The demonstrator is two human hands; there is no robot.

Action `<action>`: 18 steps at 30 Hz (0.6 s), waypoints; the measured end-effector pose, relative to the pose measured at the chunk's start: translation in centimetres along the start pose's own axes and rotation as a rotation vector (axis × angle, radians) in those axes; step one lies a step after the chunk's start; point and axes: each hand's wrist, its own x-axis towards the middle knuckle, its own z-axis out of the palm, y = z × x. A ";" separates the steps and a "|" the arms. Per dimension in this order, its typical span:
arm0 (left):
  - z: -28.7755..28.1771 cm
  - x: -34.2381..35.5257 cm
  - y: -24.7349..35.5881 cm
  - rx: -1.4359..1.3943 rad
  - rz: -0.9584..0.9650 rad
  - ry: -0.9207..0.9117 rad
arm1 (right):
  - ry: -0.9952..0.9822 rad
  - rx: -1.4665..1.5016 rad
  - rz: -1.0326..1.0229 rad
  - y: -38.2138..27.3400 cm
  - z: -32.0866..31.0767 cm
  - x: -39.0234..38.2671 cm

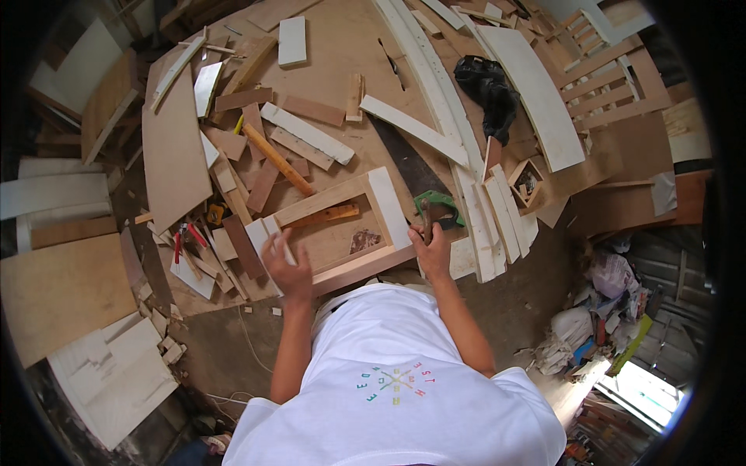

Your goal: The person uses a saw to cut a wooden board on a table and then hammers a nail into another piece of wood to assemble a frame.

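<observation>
In front of me, at the table's near edge, lies a rectangular wooden frame with white pieces at both ends. My left hand is at the frame's near left corner, fingers apart beside a white end piece. Closed fingers of my right hand grip a short brown stick-like tool by the frame's right end; its exact kind is unclear. Just beyond that hand rests a handsaw with a green handle and a dark blade. An orange-brown wooden bar shows inside the frame.
Loose wood offcuts cover much of the workbench. Red-handled pliers and a yellow tape measure lie left. Long white boards and a black plastic bag are at right. Plywood sheets stand at far left.
</observation>
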 end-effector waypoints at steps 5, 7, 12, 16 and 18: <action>-2.4 -1.7 -6.1 -0.104 -0.493 0.079 | 0.018 -0.093 -0.009 -0.3 0.8 0.6; -2.5 -2.6 -7.7 -0.242 -0.569 -0.052 | 0.001 -0.123 0.016 -1.7 0.6 0.6; -0.9 -2.1 -9.9 -0.432 -0.573 -0.270 | 0.077 -0.142 -0.034 0.1 0.9 2.5; 0.3 -1.1 -8.6 -0.095 -0.232 -0.004 | 0.075 0.049 0.055 -3.3 1.0 5.2; 0.5 1.2 -6.3 -0.031 -0.105 0.041 | 0.191 -0.072 -0.139 -2.8 1.0 8.3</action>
